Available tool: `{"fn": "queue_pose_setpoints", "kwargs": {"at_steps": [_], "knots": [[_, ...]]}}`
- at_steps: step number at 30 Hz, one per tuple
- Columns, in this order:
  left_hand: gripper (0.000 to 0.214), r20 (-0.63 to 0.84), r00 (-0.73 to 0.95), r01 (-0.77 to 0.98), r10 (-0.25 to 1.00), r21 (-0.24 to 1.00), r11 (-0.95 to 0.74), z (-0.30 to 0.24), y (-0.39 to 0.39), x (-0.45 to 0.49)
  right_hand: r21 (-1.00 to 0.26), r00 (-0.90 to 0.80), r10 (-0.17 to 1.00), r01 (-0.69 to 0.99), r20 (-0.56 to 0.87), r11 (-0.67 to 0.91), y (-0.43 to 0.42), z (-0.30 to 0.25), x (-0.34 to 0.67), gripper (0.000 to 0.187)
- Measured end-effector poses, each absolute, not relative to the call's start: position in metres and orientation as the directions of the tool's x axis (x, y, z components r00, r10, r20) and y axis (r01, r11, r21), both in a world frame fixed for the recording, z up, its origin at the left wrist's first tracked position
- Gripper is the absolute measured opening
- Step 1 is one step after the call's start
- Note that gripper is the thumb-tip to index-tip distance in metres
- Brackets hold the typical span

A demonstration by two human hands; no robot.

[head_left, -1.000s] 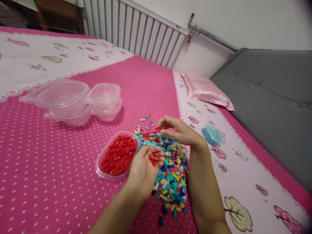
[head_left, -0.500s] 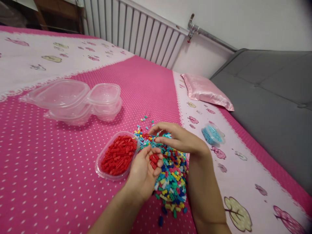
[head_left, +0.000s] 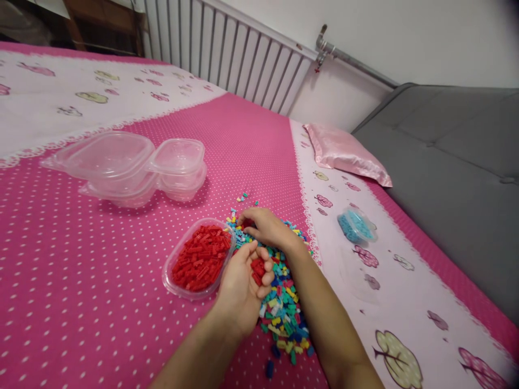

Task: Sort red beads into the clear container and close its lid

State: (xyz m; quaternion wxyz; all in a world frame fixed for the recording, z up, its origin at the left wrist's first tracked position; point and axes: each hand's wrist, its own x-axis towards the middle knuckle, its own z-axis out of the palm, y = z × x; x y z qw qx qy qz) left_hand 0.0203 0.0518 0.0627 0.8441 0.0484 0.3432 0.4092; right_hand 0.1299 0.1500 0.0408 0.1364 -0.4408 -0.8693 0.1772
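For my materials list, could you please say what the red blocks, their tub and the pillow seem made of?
Red blocks: probably hard plastic, lightly shiny with crisp edges. Tub: likely thin plastic, glossy and transparent. Pillow: probably satin or similar fabric, from its sheen.

A white metal radiator with upright bars (head_left: 231, 51) stands by the white wall (head_left: 417, 38). A grey padded headboard (head_left: 454, 146) is on the right. A shiny pink pillow (head_left: 346, 152) lies near it.
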Motion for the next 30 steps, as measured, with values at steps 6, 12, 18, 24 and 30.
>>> {"fn": "queue_pose_setpoints", "kwargs": {"at_steps": [6, 12, 18, 24, 30], "knots": [[0.031, -0.541, 0.414, -0.655, 0.732, 0.382, 0.652, 0.061, 0.050, 0.020, -0.446, -0.513, 0.856, 0.752, 0.069, 0.486, 0.150, 0.041, 0.132, 0.012], [0.030, -0.548, 0.403, -0.660, 0.733, 0.382, 0.648, 0.061, 0.051, 0.020, -0.460, -0.477, 0.873, 0.756, 0.098, 0.465, 0.149, 0.049, 0.138, 0.012], [0.024, -0.588, 0.356, -0.692, 0.726, 0.356, 0.628, 0.064, 0.053, 0.021, -0.524, -0.484, 0.858, 0.692, 0.173, 0.497, 0.140, 0.068, 0.143, 0.012], [0.024, -0.595, 0.359, -0.718, 0.719, 0.315, 0.620, 0.064, 0.054, 0.022, -0.632, -0.555, 0.806, 0.553, 0.206, 0.542, 0.119, 0.098, 0.149, 0.008], [0.023, -0.573, 0.369, -0.735, 0.732, 0.302, 0.607, 0.065, 0.054, 0.022, -0.714, -0.718, 0.682, 0.404, 0.140, 0.572, 0.096, 0.125, 0.157, 0.012]]}}
